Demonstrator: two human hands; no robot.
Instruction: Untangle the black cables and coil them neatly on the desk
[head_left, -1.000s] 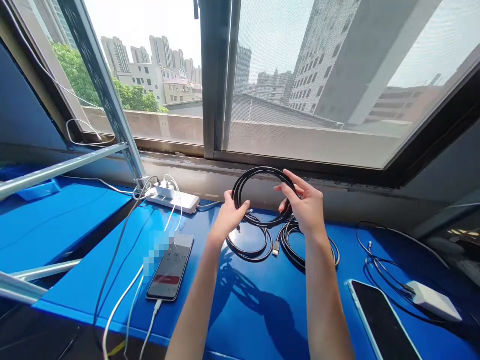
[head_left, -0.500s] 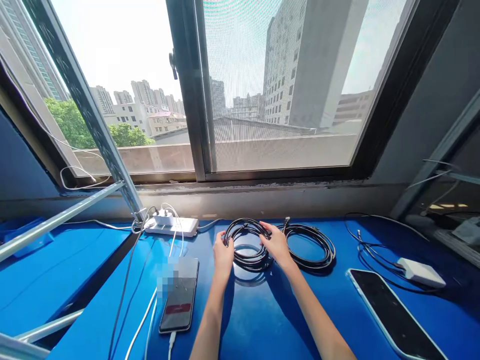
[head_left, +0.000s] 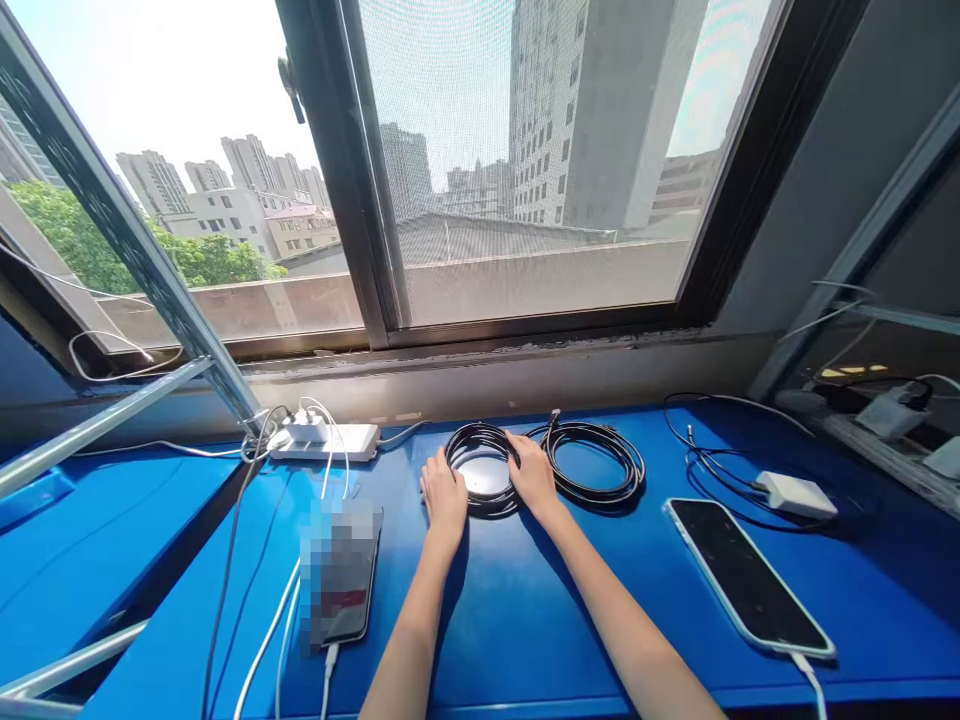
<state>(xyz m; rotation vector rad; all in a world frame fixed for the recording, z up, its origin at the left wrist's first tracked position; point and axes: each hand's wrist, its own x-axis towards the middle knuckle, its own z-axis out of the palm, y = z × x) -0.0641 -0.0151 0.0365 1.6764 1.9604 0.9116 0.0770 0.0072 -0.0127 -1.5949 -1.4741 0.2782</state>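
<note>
A coil of black cable (head_left: 477, 432) lies on, or just above, the blue tabletop (head_left: 510, 620). My left hand (head_left: 445, 492) grips its left side, fingers on the outer edge and thumb toward the ring's opening. On the opposite side, my right hand (head_left: 532, 472) is closed over the coil's right edge; some fingertips are hidden beneath the hand and cable. Just right of my right hand rests a second coil of black cable (head_left: 636, 480), with a connector end (head_left: 554, 417) sticking up at its upper left.
A phone (head_left: 352, 595) with a white cable lies at left; another phone (head_left: 750, 575) is plugged in at right. A white power strip (head_left: 354, 441) sits at the back left. Beyond the right phone are a white adapter (head_left: 796, 494) and thin cables. A metal frame (head_left: 135, 230) stands left.
The coil in my hands has gone from tilted and raised to lying flatter. My hands have turned palm-down around it. The camera view has shifted, bringing more of the right phone into sight.
</note>
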